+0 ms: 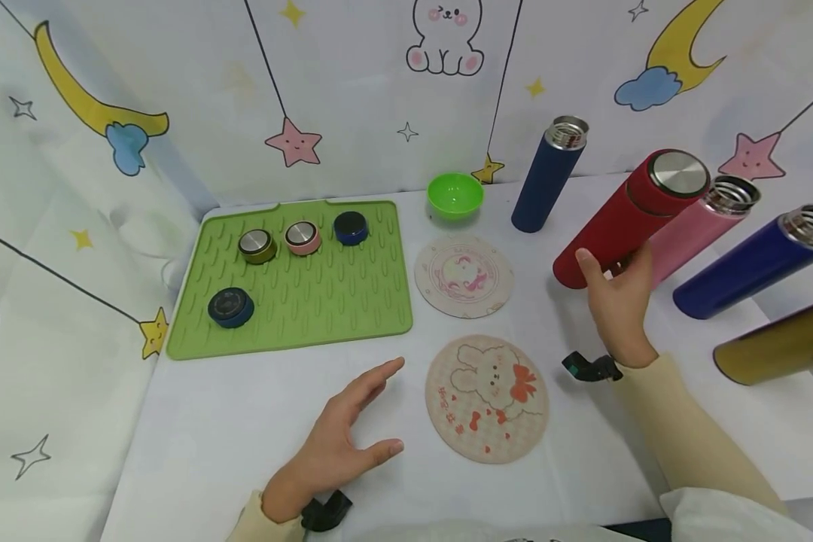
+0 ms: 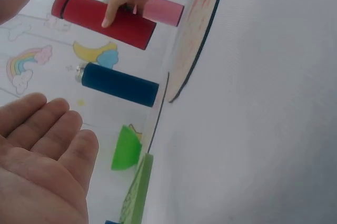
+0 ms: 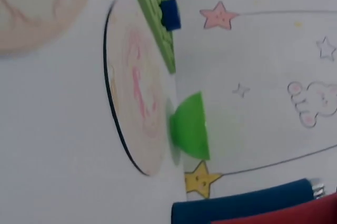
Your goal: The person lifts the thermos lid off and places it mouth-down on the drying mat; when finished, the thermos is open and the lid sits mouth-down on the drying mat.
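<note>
My right hand (image 1: 619, 312) grips a red thermos bottle (image 1: 616, 214) around its lower half, thumb on the near side. That bottle wears its red lid with a steel top and leans to the right in the head view. Just behind my fingers stands a pink thermos bottle (image 1: 694, 229), partly hidden, its steel mouth uncovered. My left hand (image 1: 339, 436) holds nothing, fingers extended and thumb apart, left of the round bunny mat (image 1: 474, 406). In the left wrist view, the left palm (image 2: 42, 182) faces up beside the view of the bottles.
Uncapped bottles in dark blue (image 1: 549, 177), royal blue (image 1: 752, 263) and olive (image 1: 779, 342) stand nearby. A green mat (image 1: 312, 301) carries several lids, including an olive lid (image 1: 257, 247) and a pink lid (image 1: 302, 238). A green bowl (image 1: 455, 197) sits behind a second round mat (image 1: 464, 276).
</note>
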The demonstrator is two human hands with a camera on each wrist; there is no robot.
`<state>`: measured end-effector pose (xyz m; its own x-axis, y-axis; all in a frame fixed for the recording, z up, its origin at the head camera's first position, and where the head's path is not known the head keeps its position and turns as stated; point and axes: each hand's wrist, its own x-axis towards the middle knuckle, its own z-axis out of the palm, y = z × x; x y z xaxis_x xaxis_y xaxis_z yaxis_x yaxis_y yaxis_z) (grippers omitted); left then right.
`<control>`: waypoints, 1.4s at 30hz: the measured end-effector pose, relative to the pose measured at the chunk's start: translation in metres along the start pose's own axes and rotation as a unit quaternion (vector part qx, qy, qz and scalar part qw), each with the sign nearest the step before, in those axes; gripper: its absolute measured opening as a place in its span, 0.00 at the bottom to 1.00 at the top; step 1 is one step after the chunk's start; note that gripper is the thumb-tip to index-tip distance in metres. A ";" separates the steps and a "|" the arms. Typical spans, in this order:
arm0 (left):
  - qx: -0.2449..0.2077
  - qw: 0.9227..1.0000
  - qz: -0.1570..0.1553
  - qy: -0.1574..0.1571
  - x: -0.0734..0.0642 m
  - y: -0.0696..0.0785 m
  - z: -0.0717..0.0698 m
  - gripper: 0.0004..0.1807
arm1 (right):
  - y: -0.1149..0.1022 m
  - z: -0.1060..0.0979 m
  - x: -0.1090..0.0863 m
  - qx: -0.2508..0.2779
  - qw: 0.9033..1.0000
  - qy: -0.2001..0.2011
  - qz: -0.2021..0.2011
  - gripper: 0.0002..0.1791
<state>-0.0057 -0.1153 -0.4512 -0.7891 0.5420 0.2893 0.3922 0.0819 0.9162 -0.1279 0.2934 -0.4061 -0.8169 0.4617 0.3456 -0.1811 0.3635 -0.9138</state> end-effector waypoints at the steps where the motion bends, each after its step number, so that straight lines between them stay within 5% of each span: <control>1: -0.004 1.000 -0.001 -0.001 0.001 0.002 0.000 0.51 | -0.003 -0.003 -0.007 0.003 1.000 -0.006 -0.013 0.35; 10: 0.010 0.999 0.032 -0.026 0.027 0.018 -0.009 0.54 | -0.033 -0.007 -0.061 0.006 0.993 -0.081 -0.090 0.35; 15: 0.002 0.996 0.078 -0.035 0.051 0.029 -0.016 0.56 | -0.041 0.004 -0.078 0.047 0.977 -0.146 -0.146 0.37; 22: -0.010 0.984 0.168 -0.051 0.090 0.066 -0.026 0.57 | -0.045 0.023 -0.091 0.074 0.944 -0.257 -0.195 0.38; 29: 0.007 0.963 0.255 -0.091 0.120 0.106 -0.029 0.54 | -0.048 0.037 -0.100 0.112 0.892 -0.348 -0.265 0.32; 33: 0.008 0.953 0.274 -0.125 0.124 0.114 -0.028 0.51 | -0.049 0.041 -0.099 0.132 0.866 -0.382 -0.294 0.34; 42: 0.025 0.939 0.313 -0.138 0.120 0.118 -0.030 0.43 | -0.047 0.039 -0.089 0.108 0.845 -0.402 -0.336 0.35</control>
<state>-0.0686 -0.0653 -0.2999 -0.2475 0.6922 0.6779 0.7653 -0.2894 0.5749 -0.0677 0.2037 -0.4024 -0.5828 -0.5196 0.6247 -0.7762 0.1284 -0.6173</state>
